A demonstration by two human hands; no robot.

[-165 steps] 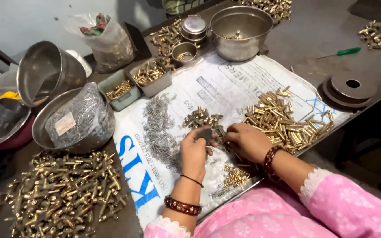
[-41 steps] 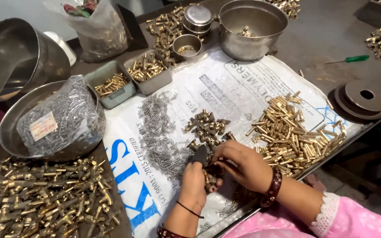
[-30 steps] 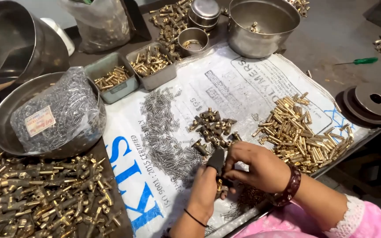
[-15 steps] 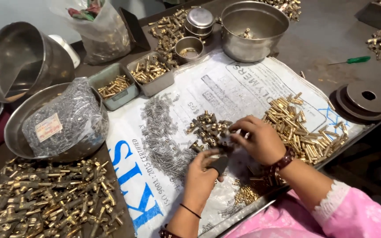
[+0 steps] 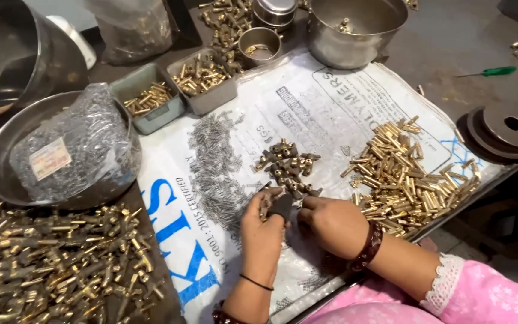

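My left hand (image 5: 261,231) grips a small dark part with a brass piece (image 5: 277,205) between thumb and fingers, over a white printed sack (image 5: 331,114) spread on the table. My right hand (image 5: 332,223) sits just to its right, fingers curled and touching the same part. Directly above both hands lies a small heap of brass fittings (image 5: 287,164). A larger pile of brass tubes (image 5: 406,177) lies to the right of my right hand. A spread of small grey screws (image 5: 216,171) lies to the left of my left hand.
A heap of brass valve parts (image 5: 61,264) fills the lower left. A steel bowl with a bag of screws (image 5: 67,150), two grey trays of brass pieces (image 5: 181,90), a steel pot (image 5: 355,27), dark metal discs (image 5: 502,129) and a green screwdriver (image 5: 490,72) surround the sack.
The camera view has shifted about. Both hands stay together on the small part near the sack's front. The right hand drew back from the brass pile towards the left hand.
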